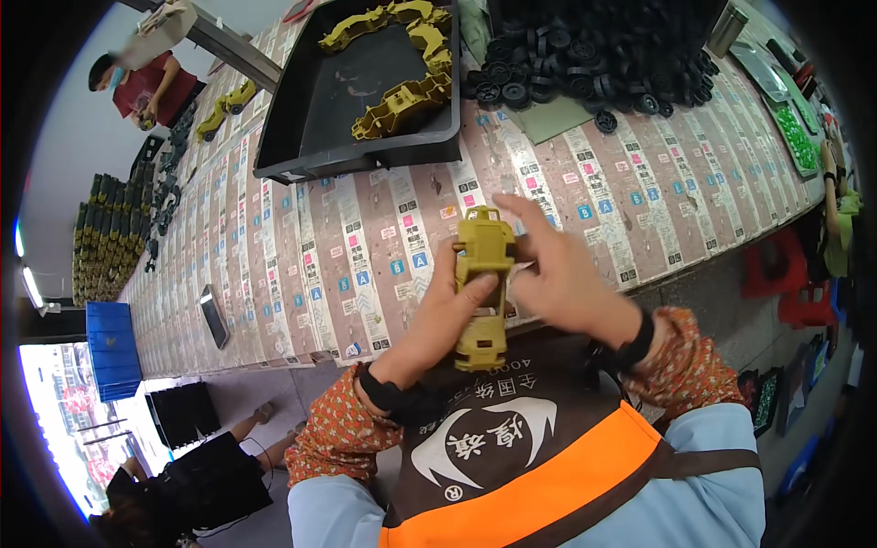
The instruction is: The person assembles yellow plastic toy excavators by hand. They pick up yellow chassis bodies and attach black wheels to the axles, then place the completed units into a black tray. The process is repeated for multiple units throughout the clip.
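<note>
Although the phone (pixel 214 316) lying flat on the bench (pixel 301 265) at the far left plays no part, it marks where the patterned bench top begins; further along, a black tray (pixel 356 100) holds several loose yellow chassis mouldings (pixel 402 100), and beyond it a heap of black wheels (pixel 585 55) spreads across the back of the bench.

In the middle, held up above the near edge of the bench and in front of the apron, is the yellow toy car body (pixel 482 288). The left hand (pixel 438 324) wraps it from below and the side, its fingers (pixel 478 290) curled over the middle of the shell with the thumb across the top, so the piece is clamped along its flanks. The right hand (pixel 557 274) comes to the front end, index finger stretched out and the other fingers loosely bent at the side of the body; whether they pinch a small part there I cannot tell.

The body looks like hollow moulded plastic: probably light and stiff, with a smooth skin that could slip under sweat. Thin posts and clips are likely to be the weak spots, so the sound hold is along the broad side walls, as the left hand has it, leaving the ends free.
</note>
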A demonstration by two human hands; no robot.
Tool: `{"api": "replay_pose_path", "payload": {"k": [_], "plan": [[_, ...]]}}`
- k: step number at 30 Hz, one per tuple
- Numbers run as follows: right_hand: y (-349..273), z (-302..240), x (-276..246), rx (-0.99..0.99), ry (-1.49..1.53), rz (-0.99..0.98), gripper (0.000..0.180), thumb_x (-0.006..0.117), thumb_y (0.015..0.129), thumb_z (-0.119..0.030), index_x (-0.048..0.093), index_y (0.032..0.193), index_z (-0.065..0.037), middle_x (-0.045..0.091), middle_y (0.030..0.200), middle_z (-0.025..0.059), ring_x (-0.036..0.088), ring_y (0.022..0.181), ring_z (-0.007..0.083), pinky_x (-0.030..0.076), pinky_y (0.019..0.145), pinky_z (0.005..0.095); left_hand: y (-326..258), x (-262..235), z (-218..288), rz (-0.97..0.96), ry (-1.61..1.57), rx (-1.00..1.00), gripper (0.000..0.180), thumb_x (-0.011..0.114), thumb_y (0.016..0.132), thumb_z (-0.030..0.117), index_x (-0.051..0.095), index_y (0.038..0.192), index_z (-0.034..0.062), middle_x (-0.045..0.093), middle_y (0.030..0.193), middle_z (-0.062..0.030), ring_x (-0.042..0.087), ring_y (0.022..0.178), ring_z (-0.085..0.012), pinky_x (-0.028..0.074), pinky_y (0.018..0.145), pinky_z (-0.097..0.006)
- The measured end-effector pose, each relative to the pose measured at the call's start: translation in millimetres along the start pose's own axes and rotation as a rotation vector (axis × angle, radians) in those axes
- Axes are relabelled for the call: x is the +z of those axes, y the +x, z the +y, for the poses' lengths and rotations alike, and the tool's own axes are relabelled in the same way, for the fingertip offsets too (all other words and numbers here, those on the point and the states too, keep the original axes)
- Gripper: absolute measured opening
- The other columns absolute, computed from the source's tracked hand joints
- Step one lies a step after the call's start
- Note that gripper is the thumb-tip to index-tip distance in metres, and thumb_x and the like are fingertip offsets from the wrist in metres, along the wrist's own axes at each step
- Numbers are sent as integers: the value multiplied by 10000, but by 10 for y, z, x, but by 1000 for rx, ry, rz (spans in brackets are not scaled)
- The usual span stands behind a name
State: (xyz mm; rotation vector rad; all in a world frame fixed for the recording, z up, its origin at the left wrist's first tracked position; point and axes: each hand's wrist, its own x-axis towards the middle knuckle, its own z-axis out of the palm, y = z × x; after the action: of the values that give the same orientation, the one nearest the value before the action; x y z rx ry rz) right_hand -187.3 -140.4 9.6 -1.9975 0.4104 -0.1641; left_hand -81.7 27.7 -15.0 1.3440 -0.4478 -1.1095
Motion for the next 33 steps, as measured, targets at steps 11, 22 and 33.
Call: {"api": "replay_pose_path", "payload": {"k": [11,22,33], "plan": [[1418,1524,-1480,170,-815,390,405,711,822,-205,635,1148,23,650,1130,310,637,1096,478,527,936,512,-7,-107,257,103,-417,49,475,617,1018,281,401,1412,127,557,1213,-99,669,1120,-276,656,750,-404],[704,639,-671,198,188,-27,244,702,890,-53,602,1111,-22,698,895,126,703,823,174,570,685,313,-4,-132,85,280,-629,67,432,639,1019,292,497,1356,62,661,1192,-190,689,1113,-303,627,903,-464],[-36,49,201,-72,184,-10,327,641,917,-19,637,1244,-17,707,946,221,709,756,345,537,685,366,2,-160,16,352,-548,261,311,666,1013,241,563,1267,95,690,1117,-151,703,1059,-264,616,916,-410]]}}
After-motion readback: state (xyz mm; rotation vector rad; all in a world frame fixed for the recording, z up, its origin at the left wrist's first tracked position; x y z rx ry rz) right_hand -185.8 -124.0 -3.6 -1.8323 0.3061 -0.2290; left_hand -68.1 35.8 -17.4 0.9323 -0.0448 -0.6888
